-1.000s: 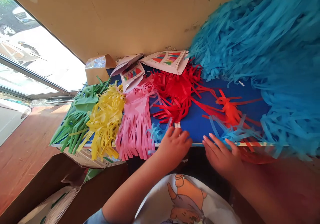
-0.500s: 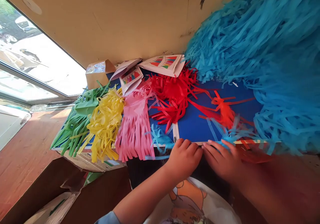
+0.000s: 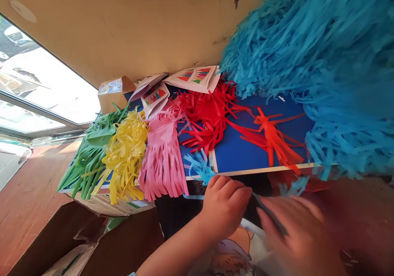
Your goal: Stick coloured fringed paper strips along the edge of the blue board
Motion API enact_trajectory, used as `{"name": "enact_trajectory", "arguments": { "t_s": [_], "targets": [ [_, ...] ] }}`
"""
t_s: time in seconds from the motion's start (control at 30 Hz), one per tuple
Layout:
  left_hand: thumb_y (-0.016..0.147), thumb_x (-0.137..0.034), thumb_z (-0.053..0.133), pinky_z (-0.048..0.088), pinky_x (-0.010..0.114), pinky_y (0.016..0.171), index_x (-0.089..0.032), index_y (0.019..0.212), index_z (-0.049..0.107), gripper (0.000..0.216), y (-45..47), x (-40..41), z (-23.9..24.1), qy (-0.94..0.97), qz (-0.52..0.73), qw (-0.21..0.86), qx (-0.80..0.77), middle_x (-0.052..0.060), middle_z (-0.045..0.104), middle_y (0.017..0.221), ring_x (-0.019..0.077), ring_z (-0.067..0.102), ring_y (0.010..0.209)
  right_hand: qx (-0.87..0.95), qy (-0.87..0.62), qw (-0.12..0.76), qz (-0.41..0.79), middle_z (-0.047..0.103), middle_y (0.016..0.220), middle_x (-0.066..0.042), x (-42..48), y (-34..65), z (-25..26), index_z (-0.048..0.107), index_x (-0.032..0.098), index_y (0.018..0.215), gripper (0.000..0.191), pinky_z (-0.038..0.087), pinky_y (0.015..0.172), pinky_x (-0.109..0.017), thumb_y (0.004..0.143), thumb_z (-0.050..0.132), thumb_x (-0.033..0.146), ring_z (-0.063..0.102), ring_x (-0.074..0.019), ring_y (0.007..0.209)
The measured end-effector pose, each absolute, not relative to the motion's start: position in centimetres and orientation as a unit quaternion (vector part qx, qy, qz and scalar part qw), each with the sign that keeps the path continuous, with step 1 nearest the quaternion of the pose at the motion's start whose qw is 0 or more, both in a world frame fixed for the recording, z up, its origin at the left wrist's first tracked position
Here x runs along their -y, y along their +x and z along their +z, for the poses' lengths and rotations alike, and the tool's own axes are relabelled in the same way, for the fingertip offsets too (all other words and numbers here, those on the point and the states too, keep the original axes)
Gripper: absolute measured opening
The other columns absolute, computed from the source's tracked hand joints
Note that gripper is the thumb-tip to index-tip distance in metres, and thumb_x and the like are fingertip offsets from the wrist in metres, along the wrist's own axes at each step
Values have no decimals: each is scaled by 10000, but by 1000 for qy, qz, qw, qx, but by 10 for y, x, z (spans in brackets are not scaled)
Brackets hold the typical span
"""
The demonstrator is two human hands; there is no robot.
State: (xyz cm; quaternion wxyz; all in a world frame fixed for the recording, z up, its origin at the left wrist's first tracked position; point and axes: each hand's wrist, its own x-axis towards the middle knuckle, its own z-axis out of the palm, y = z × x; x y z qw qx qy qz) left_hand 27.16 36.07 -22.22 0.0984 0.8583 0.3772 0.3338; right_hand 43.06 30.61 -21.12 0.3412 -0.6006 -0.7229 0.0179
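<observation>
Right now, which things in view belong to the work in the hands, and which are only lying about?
In the work, it seems:
left hand
right hand, blurred
dark twisted strip between them
light-blue tuft at left hand

Seemingly just lying about:
green fringe
yellow fringe
pink fringe
red fringe
orange-red tassel
large blue fringe pile
printed cards

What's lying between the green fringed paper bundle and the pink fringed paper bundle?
In the head view, a bundle of curly yellow paper strips lies between the green bundle and the pink bundle.

Brn paper bag (image 3: 111,102) nr printed cards (image 3: 193,79), tan wall (image 3: 138,29) behind, window (image 3: 37,79) far L, cardbd box (image 3: 129,239) lower L.
</observation>
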Motion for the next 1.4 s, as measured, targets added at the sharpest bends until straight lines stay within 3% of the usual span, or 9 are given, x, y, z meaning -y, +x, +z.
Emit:
{"name": "enact_trajectory", "arguments": {
  "t_s": [0.1, 0.2, 0.33, 0.47, 0.7, 0.93, 1.13, 1.27, 1.4],
  "targets": [
    [854, -162, 525, 406, 278, 659, -191, 854, 604, 84, 275, -357, -213, 828, 392, 164, -366, 6, 675, 781, 120, 561, 702, 618, -619, 371, 313, 683, 762, -18, -305, 437, -201, 665, 260, 842, 238, 474, 562, -265, 832, 491, 423, 626, -176, 674],
    [837, -131, 526, 406, 276, 628, -172, 860, 595, 84, 278, -353, -209, 806, 438, 192, -350, 12, 653, 729, 123, 553, 664, 439, -600, 356, 565, 632, 682, -25, -306, 436, -193, 644, 217, 743, 312, 482, 581, -253, 742, 577, 522, 585, -169, 649],
    [837, -105, 506, 401, 271, 597, -160, 909, 597, 128, 280, -351, -210, 809, 448, 195, -327, 13, 609, 664, 124, 528, 619, 304, -547, 352, 696, 550, 644, -9, -305, 427, -192, 583, 189, 674, 360, 465, 615, -261, 650, 666, 538, 528, -146, 646],
    [817, -89, 513, 430, 270, 623, -157, 864, 587, 111, 279, -351, -210, 809, 445, 206, -323, 23, 629, 721, 123, 545, 654, 360, -565, 391, 631, 593, 714, -16, -300, 421, -203, 585, 198, 749, 284, 475, 614, -257, 728, 613, 479, 565, -152, 681],
    [812, -120, 523, 445, 258, 580, -146, 897, 596, 115, 274, -349, -206, 844, 389, 128, -347, 22, 640, 749, 128, 537, 641, 714, -559, 422, -7, 665, 853, -42, -301, 421, -207, 606, 188, 926, 146, 484, 746, -272, 788, 600, 143, 616, -148, 779],
    [830, -139, 496, 443, 290, 580, -136, 924, 603, 142, 274, -346, -204, 886, 303, 55, -348, 29, 643, 790, 154, 559, 662, 772, -524, 331, -141, 688, 812, -86, -304, 419, -203, 609, 118, 878, 110, 438, 761, -378, 834, 517, 77, 628, -196, 748],
    [838, -105, 470, 462, 296, 589, -124, 888, 579, 122, 280, -347, -213, 867, 345, 76, -350, 49, 647, 774, 165, 567, 666, 750, -553, 344, -115, 683, 791, -55, -302, 417, -203, 626, 153, 842, 74, 435, 701, -337, 815, 559, 134, 614, -175, 699],
    [829, -70, 506, 481, 255, 596, -140, 879, 563, 103, 280, -349, -215, 792, 453, 189, -363, 44, 643, 748, 135, 576, 661, 624, -628, 433, 171, 666, 808, 0, -302, 412, -197, 627, 231, 836, 79, 467, 628, -222, 819, 561, 271, 614, -126, 703],
    [828, -83, 538, 497, 234, 588, -149, 860, 585, 87, 279, -347, -214, 754, 492, 253, -354, 50, 641, 736, 127, 589, 665, 394, -661, 443, 460, 610, 705, 0, -304, 403, -190, 607, 226, 746, 213, 454, 571, -214, 738, 617, 438, 572, -135, 657]
  ]
}}
